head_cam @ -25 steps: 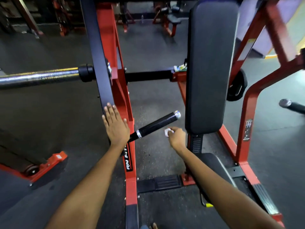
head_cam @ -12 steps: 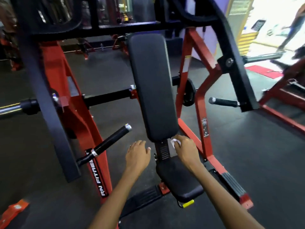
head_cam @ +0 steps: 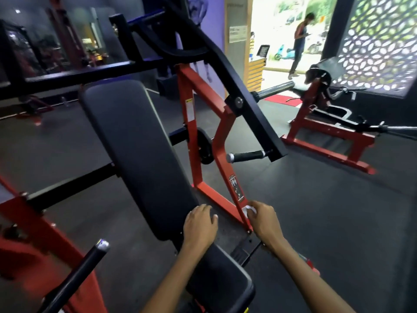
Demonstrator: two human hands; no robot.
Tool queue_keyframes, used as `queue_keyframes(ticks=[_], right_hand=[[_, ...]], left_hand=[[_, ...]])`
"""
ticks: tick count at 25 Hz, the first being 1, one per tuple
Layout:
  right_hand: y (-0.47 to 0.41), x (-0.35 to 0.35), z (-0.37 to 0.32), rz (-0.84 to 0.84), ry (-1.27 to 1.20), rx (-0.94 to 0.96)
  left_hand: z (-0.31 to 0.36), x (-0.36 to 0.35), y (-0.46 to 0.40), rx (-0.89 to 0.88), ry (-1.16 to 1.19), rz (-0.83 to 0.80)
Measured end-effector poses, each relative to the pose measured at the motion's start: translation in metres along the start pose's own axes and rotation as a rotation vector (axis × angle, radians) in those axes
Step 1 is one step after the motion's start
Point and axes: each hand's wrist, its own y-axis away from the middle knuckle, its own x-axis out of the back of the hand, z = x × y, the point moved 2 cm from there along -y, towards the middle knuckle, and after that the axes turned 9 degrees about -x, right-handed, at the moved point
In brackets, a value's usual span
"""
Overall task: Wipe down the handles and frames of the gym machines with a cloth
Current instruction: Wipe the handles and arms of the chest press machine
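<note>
The right hand (head_cam: 262,219) pinches a small white cloth (head_cam: 247,210) against the lower end of the red frame strut (head_cam: 228,171), which slopes up and away to the left. The left hand (head_cam: 199,224) rests with relaxed fingers at the bottom edge of the black back pad (head_cam: 137,150). Two black handles are visible: one (head_cam: 247,156) at right, one (head_cam: 76,277) at lower left.

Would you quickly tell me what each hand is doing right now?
Left hand: open, resting at the backrest's lower end.
Right hand: gripping a white cloth against the red frame.

Dark rubber-looking floor (head_cam: 316,222) bears red machine frame (head_cam: 222,143).
</note>
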Motion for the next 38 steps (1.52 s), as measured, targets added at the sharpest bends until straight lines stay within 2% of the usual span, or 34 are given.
queue_keyframes(ticks=[8, 16, 21, 25, 28, 32, 35, 38], right_hand=[[-0.136, -0.005, 0.000, 0.104, -0.065, -0.148], [-0.261, 0.002, -0.005, 0.222, -0.176, -0.242], [-0.333, -0.004, 0.026, 0.201, -0.286, -0.345], [-0.368, -0.016, 0.049, 0.195, -0.300, -0.359], [-0.381, -0.025, 0.061, 0.254, -0.248, -0.297], [-0.386, -0.035, 0.071, 0.360, -0.101, -0.099], [-0.385, -0.047, 0.079, 0.302, 0.069, 0.063], [-0.373, -0.068, 0.078, 0.257, 0.159, 0.071]], left_hand=[[-0.005, -0.011, -0.191, -0.283, -0.060, -0.021], [0.023, -0.040, -0.375, -0.550, -0.135, 0.001], [0.051, -0.081, -0.474, -0.676, -0.207, -0.034], [0.075, -0.111, -0.543, -0.874, -0.315, -0.012], [0.077, -0.119, -0.585, -0.967, -0.427, -0.038], [0.067, -0.132, -0.616, -1.032, -0.484, -0.004], [0.065, -0.138, -0.615, -1.057, -0.472, 0.070], [0.065, -0.139, -0.615, -1.062, -0.473, 0.097]])
